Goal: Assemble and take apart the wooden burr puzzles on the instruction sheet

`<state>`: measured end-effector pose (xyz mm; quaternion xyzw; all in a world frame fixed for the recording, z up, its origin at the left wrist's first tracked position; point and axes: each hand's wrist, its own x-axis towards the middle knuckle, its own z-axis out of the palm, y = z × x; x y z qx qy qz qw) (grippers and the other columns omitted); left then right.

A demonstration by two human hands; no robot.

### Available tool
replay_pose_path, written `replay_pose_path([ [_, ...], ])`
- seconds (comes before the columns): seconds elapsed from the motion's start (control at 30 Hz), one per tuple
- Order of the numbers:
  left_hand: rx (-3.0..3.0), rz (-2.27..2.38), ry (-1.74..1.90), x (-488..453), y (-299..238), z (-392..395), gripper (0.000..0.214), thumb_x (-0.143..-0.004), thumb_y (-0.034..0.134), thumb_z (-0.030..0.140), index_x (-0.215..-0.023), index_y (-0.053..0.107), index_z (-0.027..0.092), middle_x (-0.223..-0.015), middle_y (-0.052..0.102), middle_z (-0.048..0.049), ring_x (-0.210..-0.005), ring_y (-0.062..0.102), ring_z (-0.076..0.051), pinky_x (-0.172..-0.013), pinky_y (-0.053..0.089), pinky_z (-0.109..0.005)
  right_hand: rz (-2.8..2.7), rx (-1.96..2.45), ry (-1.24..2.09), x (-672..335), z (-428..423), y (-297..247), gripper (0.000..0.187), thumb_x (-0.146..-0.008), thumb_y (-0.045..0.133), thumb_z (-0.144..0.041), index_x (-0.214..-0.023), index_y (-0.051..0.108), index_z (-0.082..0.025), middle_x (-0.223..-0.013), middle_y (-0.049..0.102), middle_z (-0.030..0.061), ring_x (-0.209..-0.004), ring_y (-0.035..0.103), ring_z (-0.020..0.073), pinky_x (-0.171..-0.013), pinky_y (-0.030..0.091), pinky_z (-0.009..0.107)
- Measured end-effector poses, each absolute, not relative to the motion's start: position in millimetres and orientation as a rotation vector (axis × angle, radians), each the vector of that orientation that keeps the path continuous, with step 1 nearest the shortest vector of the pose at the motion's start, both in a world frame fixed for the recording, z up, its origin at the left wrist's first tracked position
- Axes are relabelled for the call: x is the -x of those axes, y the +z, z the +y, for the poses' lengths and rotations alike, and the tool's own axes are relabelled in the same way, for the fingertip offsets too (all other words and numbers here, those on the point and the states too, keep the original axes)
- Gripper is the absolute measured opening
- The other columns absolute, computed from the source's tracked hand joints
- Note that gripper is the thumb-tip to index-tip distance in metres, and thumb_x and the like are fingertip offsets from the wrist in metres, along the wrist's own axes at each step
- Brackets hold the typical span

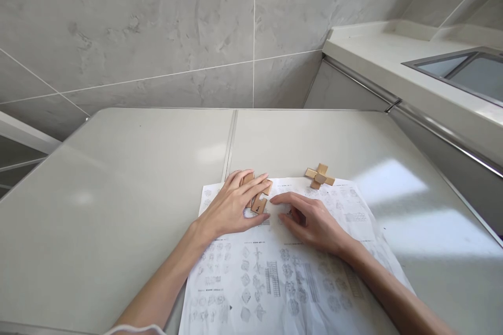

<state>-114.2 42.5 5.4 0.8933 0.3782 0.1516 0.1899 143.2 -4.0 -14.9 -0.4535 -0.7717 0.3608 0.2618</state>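
Note:
Several wooden puzzle pieces (258, 205) lie on a large printed instruction sheet (267, 267), close to its far edge. My left hand (238, 201) rests over these pieces with its fingers stretched out, partly hiding them. One piece carries a dark mark. Just to the right, my right hand (310, 217) is on the sheet with its index finger reaching toward the pieces. A gap shows between its thumb and index finger, and nothing is held there. An interlocked wooden cross puzzle (320, 177) sits beyond my right hand, at the sheet's far edge.
The pale folding table (118, 199) has a seam across it and meets a grey tiled wall (165, 21). At the right stands a higher white counter (393, 52) with a dark-framed sink or panel (463, 70). White rails (27, 131) show at the left.

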Motion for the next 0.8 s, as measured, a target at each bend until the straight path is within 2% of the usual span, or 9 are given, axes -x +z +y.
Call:
replay_pose_path([
  [0.1,-2.52,1.044,0.438,114,6,43,0.066,-0.095,0.075,0.056,-0.155,0.054,0.037,-0.159,0.059,-0.0023,-0.146,0.046,-0.036,-0.122,0.043,-0.056,-2.028,1.275,0.981,-143,-3,-15,0.023,-0.104,0.054,-0.028,-0.123,0.067,-0.027,-0.089,0.072,0.002,-0.061,0.057,0.0169,-0.061,0.047,0.033],
  [0.23,-2.489,1.101,0.487,114,3,43,0.067,-0.096,0.073,0.057,-0.156,0.052,0.036,-0.153,0.06,-0.0069,-0.144,0.049,-0.035,-0.119,0.048,-0.052,-1.879,1.329,1.038,-144,-1,-16,0.021,-0.107,0.055,-0.038,-0.113,0.071,-0.026,-0.068,0.061,-0.0011,-0.056,0.052,0.0171,-0.055,0.043,0.031],
  [0.3,-2.474,1.161,0.508,114,1,43,0.065,-0.098,0.071,0.056,-0.156,0.051,0.034,-0.152,0.059,-0.0083,-0.144,0.048,-0.035,-0.119,0.048,-0.052,-1.757,1.318,1.09,-146,1,-16,0.026,-0.107,0.056,-0.045,-0.117,0.07,-0.025,-0.074,0.067,0.0014,-0.057,0.051,0.0168,-0.054,0.044,0.031],
  [0.4,-2.438,1.269,0.537,115,-2,44,0.063,-0.098,0.07,0.057,-0.153,0.052,0.033,-0.15,0.056,-0.0105,-0.142,0.05,-0.036,-0.118,0.048,-0.054,-1.568,1.263,1.178,-148,2,-16,0.034,-0.107,0.056,-0.05,-0.129,0.063,-0.025,-0.095,0.075,0.006,-0.059,0.055,0.0158,-0.054,0.047,0.03],
  [0.57,-2.401,1.409,0.562,118,-6,47,0.062,-0.098,0.07,0.055,-0.151,0.051,0.03,-0.149,0.054,-0.0111,-0.142,0.047,-0.036,-0.118,0.047,-0.054,-1.31,1.278,1.207,-149,4,-14,0.053,-0.105,0.061,-0.048,-0.151,0.044,-0.029,-0.095,0.074,0.0019,-0.052,0.053,0.0123,-0.049,0.048,0.027],
  [0.8,-2.344,1.593,0.588,121,-8,51,0.057,-0.1,0.066,0.052,-0.15,0.048,0.029,-0.153,0.053,-0.0105,-0.143,0.045,-0.037,-0.119,0.044,-0.057,-1.126,1.274,1.249,-147,5,-10,0.067,-0.104,0.063,-0.043,-0.16,0.029,-0.031,-0.11,0.073,0.0058,-0.053,0.052,0.011,-0.043,0.043,0.024],
])
